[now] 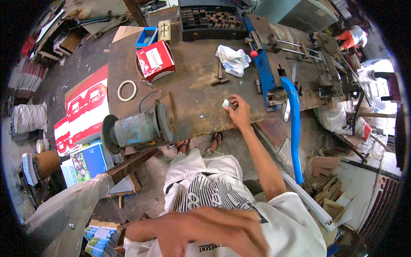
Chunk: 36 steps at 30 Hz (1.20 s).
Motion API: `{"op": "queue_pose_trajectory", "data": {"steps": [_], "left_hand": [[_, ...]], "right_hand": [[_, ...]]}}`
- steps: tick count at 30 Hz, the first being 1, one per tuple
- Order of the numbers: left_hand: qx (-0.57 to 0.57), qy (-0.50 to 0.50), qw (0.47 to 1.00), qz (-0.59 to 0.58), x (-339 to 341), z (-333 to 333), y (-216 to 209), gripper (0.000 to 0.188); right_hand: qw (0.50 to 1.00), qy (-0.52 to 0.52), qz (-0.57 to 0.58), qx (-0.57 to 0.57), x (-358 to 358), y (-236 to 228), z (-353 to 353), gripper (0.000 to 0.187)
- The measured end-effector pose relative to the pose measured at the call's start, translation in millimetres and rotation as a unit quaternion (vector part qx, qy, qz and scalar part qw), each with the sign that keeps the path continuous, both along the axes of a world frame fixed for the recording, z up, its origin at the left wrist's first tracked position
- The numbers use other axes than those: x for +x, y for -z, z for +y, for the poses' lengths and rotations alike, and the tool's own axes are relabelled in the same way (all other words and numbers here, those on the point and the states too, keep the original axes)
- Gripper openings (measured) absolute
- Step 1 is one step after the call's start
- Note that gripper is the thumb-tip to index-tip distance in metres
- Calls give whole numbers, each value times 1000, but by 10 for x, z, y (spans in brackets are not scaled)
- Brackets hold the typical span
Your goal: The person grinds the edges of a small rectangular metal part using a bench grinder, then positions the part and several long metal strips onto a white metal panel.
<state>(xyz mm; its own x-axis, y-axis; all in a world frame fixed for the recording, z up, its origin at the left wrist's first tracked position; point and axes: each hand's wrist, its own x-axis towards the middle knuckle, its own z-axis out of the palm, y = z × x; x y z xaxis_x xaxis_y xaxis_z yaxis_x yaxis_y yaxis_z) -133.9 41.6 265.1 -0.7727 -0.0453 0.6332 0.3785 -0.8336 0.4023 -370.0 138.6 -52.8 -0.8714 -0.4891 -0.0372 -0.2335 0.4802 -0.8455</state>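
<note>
Over the near part of the workbench [195,115], my right hand [239,110] pinches a small pale greenish-white piece [225,103] between thumb and fingertips. What kind of piece it is, I cannot make out. My left hand [209,231] is close in front of my shirt, smeared by motion, so how its fingers are held does not show. Beyond the right hand lie short dark metal bars [220,82] and a crumpled white cloth [233,60]. Left of that hand stands a bench grinder [135,128] with a worn blue body.
A machine with a long blue lever [295,128] borders the bench on the right. Farther left are a red-and-white box [156,61], a pale ring [127,91] and flat printed cardboard [87,107]. A dark case of metal blocks [214,21] sits at the back. Another person [353,37] is at far right.
</note>
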Motion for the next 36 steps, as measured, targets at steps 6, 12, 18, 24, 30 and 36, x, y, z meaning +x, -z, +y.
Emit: {"op": "queue_pose_trajectory", "data": {"steps": [6, 12, 18, 24, 30, 36], "left_hand": [[-141, -101, 965, -197, 353, -348, 399, 52], [-345, -288, 772, -450, 390, -427, 492, 43], [-343, -323, 738, -482, 200, -405, 454, 39], [-295, -341, 765, -460, 219, -365, 556, 28], [-276, -294, 718, -568, 273, -366, 519, 15], [-308, -436, 695, -481, 409, -305, 648, 9]], "right_hand": [[976, -85, 162, 115, -238, -118, -16, 26], [978, -30, -172, -116, 522, -1506, -85, 29], [829, 51, -445, -336, 1458, -2553, -43, 26], [860, 75, -386, -325, 1629, -2602, -54, 20], [947, 33, -263, -181, 1740, -2570, -37, 19], [886, 56, -380, -259, 1813, -2581, -145, 20]]}}
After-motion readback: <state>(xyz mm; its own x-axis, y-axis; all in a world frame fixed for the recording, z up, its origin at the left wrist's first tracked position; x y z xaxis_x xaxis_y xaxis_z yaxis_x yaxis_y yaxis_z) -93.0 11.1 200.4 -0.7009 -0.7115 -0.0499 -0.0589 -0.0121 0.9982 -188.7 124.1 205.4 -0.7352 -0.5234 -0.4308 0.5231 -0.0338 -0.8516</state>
